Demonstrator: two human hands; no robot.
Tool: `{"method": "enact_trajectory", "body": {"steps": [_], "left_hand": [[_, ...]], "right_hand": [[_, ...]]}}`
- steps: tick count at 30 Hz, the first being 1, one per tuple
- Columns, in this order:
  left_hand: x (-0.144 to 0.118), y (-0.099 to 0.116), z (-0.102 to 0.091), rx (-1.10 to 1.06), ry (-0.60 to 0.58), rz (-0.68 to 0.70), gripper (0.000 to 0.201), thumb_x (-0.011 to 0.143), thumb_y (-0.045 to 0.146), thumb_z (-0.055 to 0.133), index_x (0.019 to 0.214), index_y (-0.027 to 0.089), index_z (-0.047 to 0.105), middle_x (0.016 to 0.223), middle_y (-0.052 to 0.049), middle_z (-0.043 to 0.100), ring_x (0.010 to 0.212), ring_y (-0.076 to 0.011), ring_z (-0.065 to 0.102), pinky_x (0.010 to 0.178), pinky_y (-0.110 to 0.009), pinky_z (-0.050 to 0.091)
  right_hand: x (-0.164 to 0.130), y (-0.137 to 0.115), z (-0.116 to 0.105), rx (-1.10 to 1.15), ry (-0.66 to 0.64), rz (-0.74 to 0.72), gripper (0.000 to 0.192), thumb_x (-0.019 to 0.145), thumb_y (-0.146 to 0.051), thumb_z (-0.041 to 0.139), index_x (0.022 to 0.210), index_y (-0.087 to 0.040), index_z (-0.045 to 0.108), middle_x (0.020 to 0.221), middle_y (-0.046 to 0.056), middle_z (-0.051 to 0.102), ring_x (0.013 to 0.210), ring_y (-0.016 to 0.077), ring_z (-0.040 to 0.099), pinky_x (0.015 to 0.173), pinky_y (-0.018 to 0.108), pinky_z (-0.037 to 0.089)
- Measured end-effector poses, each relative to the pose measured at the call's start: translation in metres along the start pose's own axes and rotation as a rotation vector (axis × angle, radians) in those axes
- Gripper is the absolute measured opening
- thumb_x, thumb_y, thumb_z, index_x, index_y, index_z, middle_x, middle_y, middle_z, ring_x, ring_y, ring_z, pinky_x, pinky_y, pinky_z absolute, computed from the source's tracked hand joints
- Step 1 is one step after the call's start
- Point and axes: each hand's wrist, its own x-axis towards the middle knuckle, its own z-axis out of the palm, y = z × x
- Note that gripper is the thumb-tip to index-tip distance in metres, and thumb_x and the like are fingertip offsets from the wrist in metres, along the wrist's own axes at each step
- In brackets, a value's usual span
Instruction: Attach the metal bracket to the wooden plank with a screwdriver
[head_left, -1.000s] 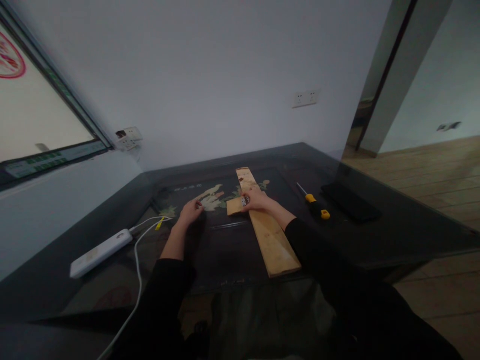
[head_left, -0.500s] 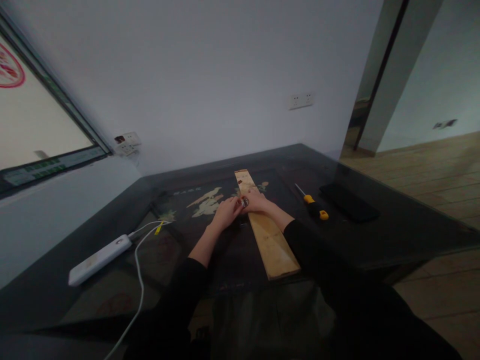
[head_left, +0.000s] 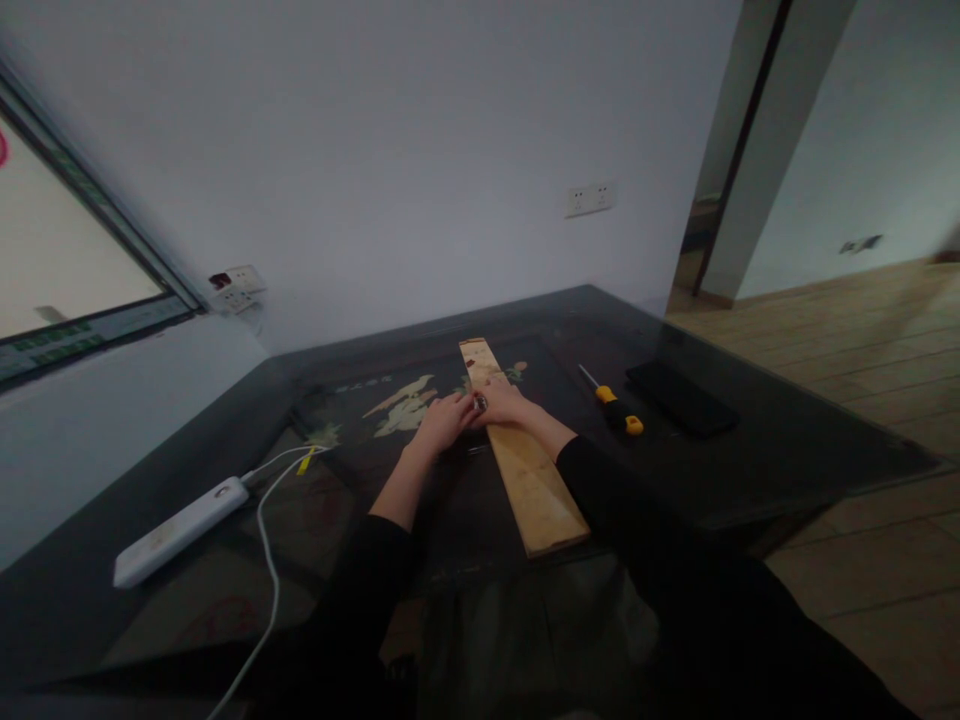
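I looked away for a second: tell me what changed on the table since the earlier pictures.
The left hand left the dark tabletop near the inlay and moved right to meet the right hand at the small metal piece on the wooden plank. The right hand stayed on the plank; the screwdriver and power strip lie as before.

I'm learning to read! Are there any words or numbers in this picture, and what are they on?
No text here can be read.
White characters on the dark table top: too small and blurred.
Green strip along the window's lower frame, far left: blurred.
Wooden plank, screwdriver, white power strip: no lettering to make out.
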Motion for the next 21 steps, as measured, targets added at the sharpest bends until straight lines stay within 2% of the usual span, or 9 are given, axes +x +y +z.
{"method": "enact_trajectory", "body": {"steps": [4,8,15,21], "left_hand": [[-0.002,0.004,-0.002,0.088,0.018,-0.013,0.032,0.100,0.038,0.036,0.111,0.020,0.060,0.106,-0.010,0.065,0.100,-0.0227,0.061,0.092,-0.035,0.040],[0.000,0.010,-0.006,0.126,0.014,-0.004,0.031,0.100,0.033,0.036,0.110,0.018,0.061,0.105,-0.011,0.066,0.101,-0.0241,0.061,0.091,-0.036,0.041],[0.009,0.005,-0.002,0.069,-0.021,0.011,0.027,0.097,0.028,0.041,0.104,0.016,0.064,0.105,-0.011,0.068,0.098,-0.0238,0.063,0.086,-0.034,0.042],[0.012,0.004,-0.003,0.011,-0.016,0.015,0.030,0.096,0.027,0.041,0.092,0.017,0.068,0.099,-0.011,0.071,0.094,-0.0221,0.064,0.084,-0.033,0.040]], "right_hand": [[0.000,-0.001,0.000,-0.025,-0.007,0.001,0.061,0.065,-0.056,0.074,0.116,-0.024,0.064,0.129,0.014,0.053,0.117,0.0342,0.055,0.094,0.043,0.046],[-0.001,-0.002,0.000,-0.050,0.009,-0.003,0.057,0.067,-0.053,0.072,0.115,-0.023,0.064,0.127,0.015,0.054,0.118,0.0349,0.053,0.093,0.044,0.046],[0.002,0.001,0.004,-0.057,0.006,-0.015,0.062,0.066,-0.058,0.071,0.117,-0.024,0.063,0.125,0.015,0.054,0.117,0.0347,0.054,0.092,0.043,0.047],[0.001,0.001,0.003,-0.058,0.011,-0.011,0.062,0.066,-0.060,0.070,0.116,-0.024,0.064,0.126,0.015,0.054,0.117,0.0345,0.054,0.093,0.043,0.046]]}}
